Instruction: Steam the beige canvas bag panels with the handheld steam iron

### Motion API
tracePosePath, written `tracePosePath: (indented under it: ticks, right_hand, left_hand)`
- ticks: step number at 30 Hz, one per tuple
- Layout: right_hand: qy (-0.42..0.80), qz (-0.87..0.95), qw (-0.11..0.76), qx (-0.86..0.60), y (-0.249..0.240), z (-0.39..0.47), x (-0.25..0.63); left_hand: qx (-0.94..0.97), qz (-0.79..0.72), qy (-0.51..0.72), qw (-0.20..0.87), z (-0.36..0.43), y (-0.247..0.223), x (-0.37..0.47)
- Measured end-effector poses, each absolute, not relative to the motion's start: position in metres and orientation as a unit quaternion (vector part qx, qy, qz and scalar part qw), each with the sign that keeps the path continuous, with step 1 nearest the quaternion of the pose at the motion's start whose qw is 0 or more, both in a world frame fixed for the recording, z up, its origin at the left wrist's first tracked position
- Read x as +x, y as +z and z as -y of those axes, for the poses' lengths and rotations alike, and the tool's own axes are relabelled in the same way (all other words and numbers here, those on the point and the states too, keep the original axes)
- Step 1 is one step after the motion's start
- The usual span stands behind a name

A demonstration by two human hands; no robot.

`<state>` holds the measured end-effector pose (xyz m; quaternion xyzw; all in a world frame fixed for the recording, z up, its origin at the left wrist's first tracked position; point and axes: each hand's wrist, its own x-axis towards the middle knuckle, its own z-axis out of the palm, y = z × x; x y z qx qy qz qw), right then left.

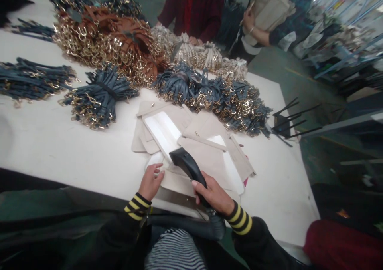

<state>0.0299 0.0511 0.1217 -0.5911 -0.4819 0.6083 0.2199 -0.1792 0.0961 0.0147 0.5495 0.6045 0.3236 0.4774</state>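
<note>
My right hand (214, 192) is wrapped round the grip of a black hand-held nozzle (189, 164) with a wide, flat mouth. A thick dark hose (191, 227) runs from its lower end across my front. The mouth points to the upper left, over a loose pile of beige fabric bag pieces (203, 152) with white sheets (163, 132) among them. My left hand (151, 182) is at the near left edge of the pile, thumb and fingers bent but apart. Whether its fingertips touch the lowest beige piece I cannot tell.
Behind the pile lie bundled dark blue straps (179, 84) with gold clasps, brown straps (119, 38) and cream straps (206, 56). More blue bundles (106, 90) lie left. A black rack (283, 124) stands at the table's right edge. Two people are across the table (275, 190), one holding a beige bag (269, 6).
</note>
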Motion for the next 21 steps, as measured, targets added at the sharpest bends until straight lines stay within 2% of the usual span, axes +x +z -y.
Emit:
tracePosePath:
  ticks: [3,9,13,16,18,21]
  right_hand:
    - [0.588,0.453,0.252,-0.621,0.125,-0.047,0.042]
    - [0.572,0.405,0.281,-0.655,0.121,-0.038,0.054]
    - [0.57,0.402,0.283,-0.659,0.118,-0.035,0.055]
    - [0.571,0.404,0.289,-0.654,0.117,-0.039,0.056]
    - [0.571,0.411,0.292,-0.648,0.116,-0.044,0.055]
    - [0.562,0.418,0.3,-0.648,0.115,-0.057,0.049]
  left_hand:
    - [0.666,-0.566,0.329,0.357,-0.137,0.024,-0.17]
    - [0.814,-0.45,0.181,0.319,-0.244,0.023,-0.107]
    - [0.832,-0.434,0.078,0.336,-0.274,0.015,-0.083]
    - [0.822,-0.435,0.071,0.361,-0.276,0.016,-0.084]
    - [0.798,-0.437,0.089,0.406,-0.273,0.022,-0.089]
    - [0.715,-0.445,0.12,0.526,-0.265,0.035,-0.094]
